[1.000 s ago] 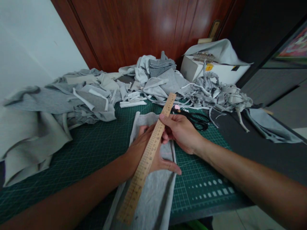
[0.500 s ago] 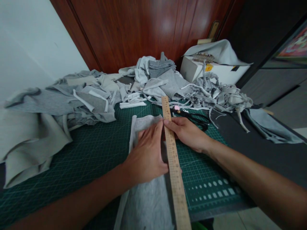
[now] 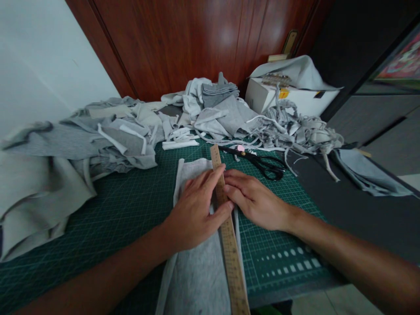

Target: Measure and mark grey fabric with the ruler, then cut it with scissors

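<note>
In the head view, gray knit fabric (image 3: 197, 280) lies on a green cutting mat (image 3: 131, 210), running down to the near edge of the surface (image 3: 315, 183), with a wooden ruler (image 3: 234, 267) along its right side. The left hand (image 3: 195, 214) is spread, thumb and forefinger pressing the ruler; the right hand (image 3: 254, 199) curls against the ruler's other edge, its grip clenched or loose, I can't tell. I'd judge the ruler about lined up; no cut shows along it, and black scissors (image 3: 254, 160) lie unheld toward the far edge.
</note>
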Available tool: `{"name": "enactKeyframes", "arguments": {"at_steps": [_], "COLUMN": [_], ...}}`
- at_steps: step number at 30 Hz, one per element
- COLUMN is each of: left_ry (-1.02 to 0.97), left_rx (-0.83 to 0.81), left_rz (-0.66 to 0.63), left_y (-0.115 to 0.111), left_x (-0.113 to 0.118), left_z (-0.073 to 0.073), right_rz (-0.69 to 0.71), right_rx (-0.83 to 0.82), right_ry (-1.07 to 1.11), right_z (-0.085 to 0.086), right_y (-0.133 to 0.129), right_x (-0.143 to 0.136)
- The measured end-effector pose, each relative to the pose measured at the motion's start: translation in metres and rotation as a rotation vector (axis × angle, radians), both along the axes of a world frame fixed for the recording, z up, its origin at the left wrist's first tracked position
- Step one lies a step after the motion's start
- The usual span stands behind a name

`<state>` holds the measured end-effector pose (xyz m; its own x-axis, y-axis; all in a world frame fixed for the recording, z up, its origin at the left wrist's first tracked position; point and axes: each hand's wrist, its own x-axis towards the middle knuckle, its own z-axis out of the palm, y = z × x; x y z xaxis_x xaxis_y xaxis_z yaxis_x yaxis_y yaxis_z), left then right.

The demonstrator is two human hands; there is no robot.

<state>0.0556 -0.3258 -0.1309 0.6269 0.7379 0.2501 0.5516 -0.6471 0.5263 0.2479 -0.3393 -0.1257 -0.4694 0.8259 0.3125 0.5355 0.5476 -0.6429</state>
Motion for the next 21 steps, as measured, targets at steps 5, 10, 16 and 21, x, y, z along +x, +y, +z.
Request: {"name": "enactKeyframes", "arguments": {"at_steps": [5, 10, 16, 21], "left_ry": [0.117, 0.151, 0.157, 0.157], "left_rx": [0.12, 0.146, 0.139, 0.126], "left_rz": [0.05, 0.062, 0.079, 0.108], "left_y": [0.001, 0.0, -0.001, -0.001], "left_x": [0.001, 0.001, 0.001, -0.001], "left_z": [-0.007, -0.007, -0.006, -0.01], "right_rz": [-0.002, 0.092, 0.053, 0.019], "right_rx": [0.107, 0.124, 0.041, 0.076], "right_ry": [-0.239, -0.47, -0.657, -0.683], "right_z": [-0.004, 0.009, 0.021, 0.021], "right_y": [-0.002, 0.01, 0.017, 0.009], "right_x": [0.019, 0.031, 0.036, 0.027]}}
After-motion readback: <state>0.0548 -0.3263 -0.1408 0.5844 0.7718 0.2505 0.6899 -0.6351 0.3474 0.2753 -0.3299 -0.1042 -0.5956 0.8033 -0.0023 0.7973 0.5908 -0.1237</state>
